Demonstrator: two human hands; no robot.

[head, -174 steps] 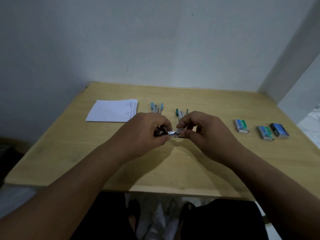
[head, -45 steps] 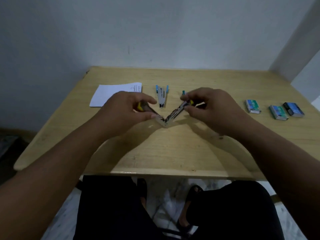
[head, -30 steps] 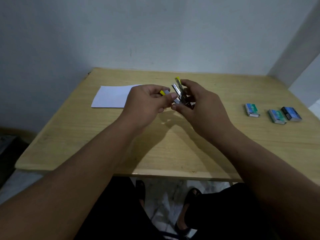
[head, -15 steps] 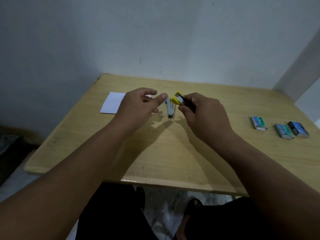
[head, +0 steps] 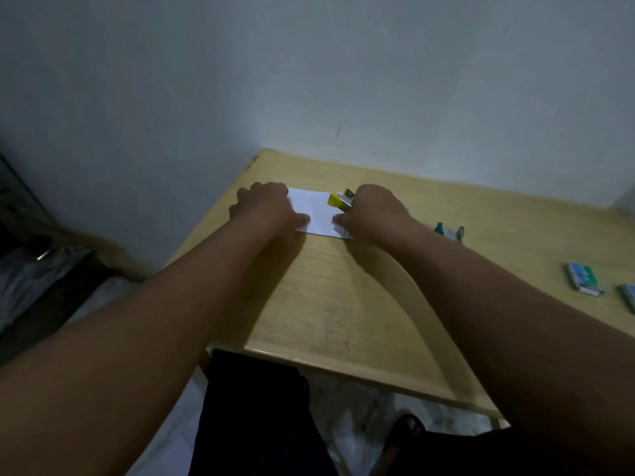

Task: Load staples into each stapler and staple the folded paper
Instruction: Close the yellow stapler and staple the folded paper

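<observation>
1. Wood-grain table (head: 343, 304), pale laminate, matte, rounded front edge; pushed into a corner of plain painted walls (head: 309, 80).
2. White folded paper (head: 318, 214), flat rectangle, smooth, lies on the table near its far left corner.
3. Left hand (head: 266, 209) rests on the paper's left end, knuckles up, fingers bent down over the sheet w/ thumb tip on it; whether it pinches or just presses, can't tell.
4. Right hand (head: 372, 214) at the paper's right end, fingers curled round a yellow stapler (head: 340, 201), thumb tip down on the sheet.
5. Yellow stapler: glossy yellow plastic nose, metal body showing behind it, nose pointing left over the paper's far right part. Contact w/ paper not clear.
6. Green stapler (head: 450, 231), metal w/ teal plastic ends, lies on the table right of the right wrist, apart from the paper.
7. Staple boxes: small cardboard blocks, one green-blue (head: 584, 280), another (head: 628, 297) cut by the frame edge, side by side near the table's right side.
8. Below the table edge: dark trousers (head: 257, 407), pale floor, a dark sandal.
</observation>
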